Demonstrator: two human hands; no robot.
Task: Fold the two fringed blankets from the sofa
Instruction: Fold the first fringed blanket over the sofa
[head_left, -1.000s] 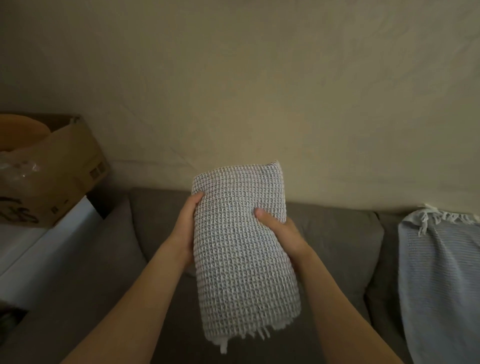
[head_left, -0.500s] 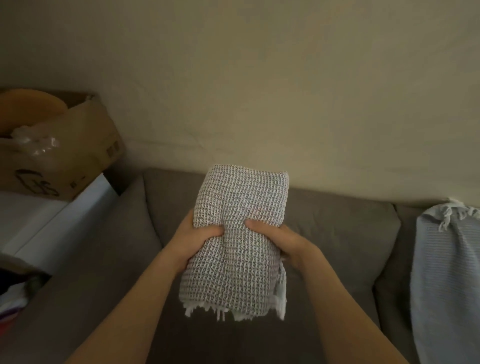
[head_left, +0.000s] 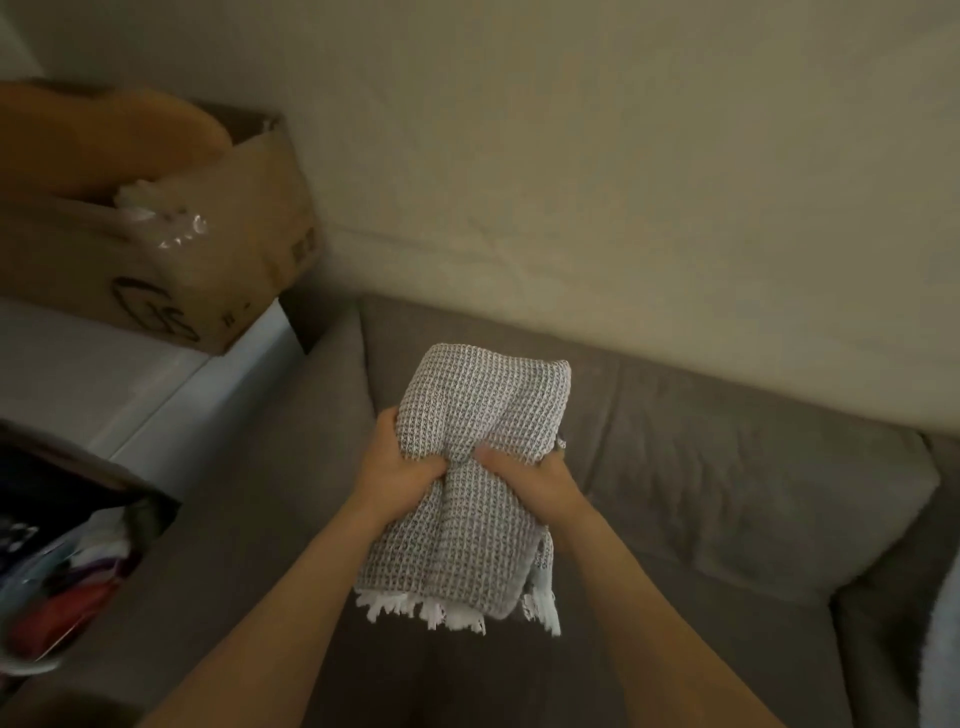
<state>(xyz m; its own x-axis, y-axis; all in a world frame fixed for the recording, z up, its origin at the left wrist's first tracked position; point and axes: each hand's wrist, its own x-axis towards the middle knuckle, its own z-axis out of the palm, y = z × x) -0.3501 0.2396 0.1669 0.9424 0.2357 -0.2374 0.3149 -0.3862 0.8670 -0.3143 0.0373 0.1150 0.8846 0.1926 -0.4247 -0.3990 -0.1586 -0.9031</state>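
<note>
A grey waffle-weave blanket (head_left: 467, 519) with white fringe along its lower edge is folded into a thick bundle and held above the sofa seat. My left hand (head_left: 400, 467) grips its left side, thumb pressed into the middle. My right hand (head_left: 530, 475) grips the right side, thumb also dug into the cloth, so the bundle pinches in at the centre. A sliver of the second, pale blue blanket (head_left: 948, 623) shows at the right edge, draped over the sofa.
The grey sofa (head_left: 727, 467) runs along a beige wall. A cardboard box (head_left: 218, 260) sits on a white surface (head_left: 130, 395) to the left. A dark container with colourful items (head_left: 67, 571) stands at lower left.
The bundle has come down and toward me, and both hands have shifted to its middle, squeezing it. The view has tilted down and left, so the pale blue blanket is nearly out of frame.
</note>
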